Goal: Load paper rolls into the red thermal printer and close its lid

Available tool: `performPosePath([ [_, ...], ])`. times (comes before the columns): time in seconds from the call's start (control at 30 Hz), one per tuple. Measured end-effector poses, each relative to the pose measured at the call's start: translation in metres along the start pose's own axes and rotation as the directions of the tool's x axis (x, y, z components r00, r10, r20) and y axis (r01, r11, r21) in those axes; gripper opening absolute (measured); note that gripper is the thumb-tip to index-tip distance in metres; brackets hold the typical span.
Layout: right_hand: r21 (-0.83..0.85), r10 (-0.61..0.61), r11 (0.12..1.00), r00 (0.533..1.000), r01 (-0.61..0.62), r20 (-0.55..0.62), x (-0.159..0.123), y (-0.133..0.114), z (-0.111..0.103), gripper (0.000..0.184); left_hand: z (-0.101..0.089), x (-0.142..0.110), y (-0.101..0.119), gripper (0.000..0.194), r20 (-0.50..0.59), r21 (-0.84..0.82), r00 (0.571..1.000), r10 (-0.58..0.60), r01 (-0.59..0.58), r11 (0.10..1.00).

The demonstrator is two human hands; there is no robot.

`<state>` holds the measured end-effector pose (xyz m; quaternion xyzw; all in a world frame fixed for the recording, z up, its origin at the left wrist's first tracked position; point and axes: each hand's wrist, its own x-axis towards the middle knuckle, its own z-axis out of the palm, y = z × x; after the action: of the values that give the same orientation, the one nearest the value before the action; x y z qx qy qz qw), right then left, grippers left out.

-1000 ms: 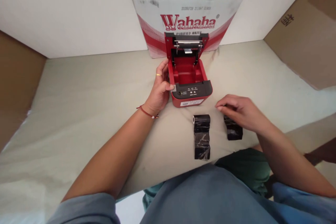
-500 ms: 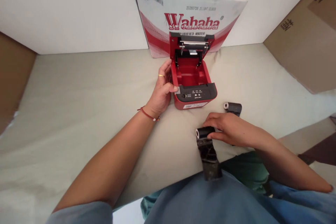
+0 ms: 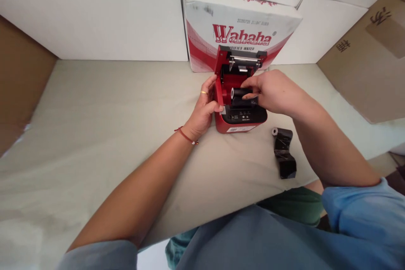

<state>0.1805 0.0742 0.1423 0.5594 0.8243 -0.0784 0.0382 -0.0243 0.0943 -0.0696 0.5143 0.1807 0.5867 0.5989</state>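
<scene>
A red and black label printer (image 3: 240, 128) stands on the cloth with its lid (image 3: 220, 61) raised. My left hand (image 3: 205, 107) grips the printer's left side, its thumb on the grey tab at the front corner. Inside the open bay, my right hand (image 3: 272, 90) pinches a black ribbon roll (image 3: 242, 93) with a white core. The film of this roll hangs toward the printer's front panel; part of it is hidden by my fingers. Another black ribbon roll (image 3: 284, 135) lies right of the printer, its creased film trailing toward me.
Behind the printer stands a Wahaha water carton (image 3: 243, 19), close to the raised lid. White boxes (image 3: 126, 12) form a wall at the back. Brown cartons stand at the right (image 3: 367, 59) and left (image 3: 22, 80) over the pale cloth (image 3: 104, 114).
My right hand has carried the ribbon roll from the cloth in front up into the printer's bay. The left hand keeps its hold. The view has shifted slightly.
</scene>
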Motion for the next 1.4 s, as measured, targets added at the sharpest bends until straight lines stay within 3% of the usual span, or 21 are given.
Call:
performPosePath([
  [0.2,-0.084,0.01,0.996,1.0,-0.008,0.017,0.016,-0.014,0.007,0.035,0.0,0.001,-0.003,0.105,-0.013,-0.003,0.999,-0.035,0.035,0.999],
  [0.43,-0.172,0.086,0.982,0.996,-0.078,0.04,0.035,-0.018,0.021,0.032,-0.002,0.002,-0.005,0.101,0.031,0.035,0.999,0.012,-0.013,0.999],
  [0.57,-0.131,0.082,0.988,0.997,-0.08,0.013,0.038,-0.02,0.024,0.047,-0.002,0.001,-0.004,0.102,0.023,0.016,1.0,0.006,-0.006,1.0],
  [0.67,0.117,-0.018,0.993,0.999,0.023,-0.045,0.02,-0.015,0.022,0.044,-0.001,0.0,-0.002,0.102,0.025,0.023,1.0,0.004,-0.005,1.0],
  [0.77,0.307,-0.186,0.924,0.969,0.229,-0.165,-0.015,-0.008,0.026,0.037,0.001,0.0,0.0,0.103,0.004,0.045,1.0,0.021,-0.022,0.999],
  [0.87,0.293,-0.313,0.883,0.925,0.366,-0.214,-0.053,-0.003,0.041,0.043,0.002,-0.001,0.002,0.103,-0.017,0.062,0.999,0.034,-0.033,0.998],
  [1.0,0.174,-0.261,0.938,0.942,0.299,-0.209,-0.09,-0.003,0.07,0.057,0.005,-0.005,0.006,0.102,0.007,0.074,0.999,0.043,-0.043,0.996],
  [1.1,0.119,-0.273,0.943,0.926,0.312,-0.261,-0.105,-0.004,0.085,0.056,0.008,-0.01,0.01,0.095,-0.029,0.189,0.995,0.09,-0.083,0.979],
  [1.17,0.095,-0.304,0.932,0.897,0.35,-0.321,-0.109,-0.004,0.092,0.055,0.012,-0.016,0.019,0.086,-0.091,0.386,0.98,0.175,-0.127,0.913],
  [1.23,0.073,-0.33,0.92,0.864,0.384,-0.381,-0.111,-0.002,0.098,0.054,0.021,-0.023,0.033,0.069,-0.117,0.654,0.936,0.331,-0.179,0.735],
  [1.33,0.078,-0.343,0.908,0.838,0.412,-0.425,-0.112,0.001,0.103,0.056,0.043,-0.033,0.059,0.042,0.076,0.856,0.799,0.597,-0.359,0.371],
  [1.37,0.092,-0.343,0.903,0.833,0.42,-0.434,-0.112,0.001,0.105,0.059,0.051,-0.036,0.065,0.04,0.168,0.867,0.749,0.641,-0.422,0.266],
  [1.4,0.111,-0.344,0.895,0.827,0.432,-0.445,-0.112,0.002,0.106,0.063,0.059,-0.039,0.07,0.044,0.263,0.861,0.725,0.637,-0.474,0.184],
])
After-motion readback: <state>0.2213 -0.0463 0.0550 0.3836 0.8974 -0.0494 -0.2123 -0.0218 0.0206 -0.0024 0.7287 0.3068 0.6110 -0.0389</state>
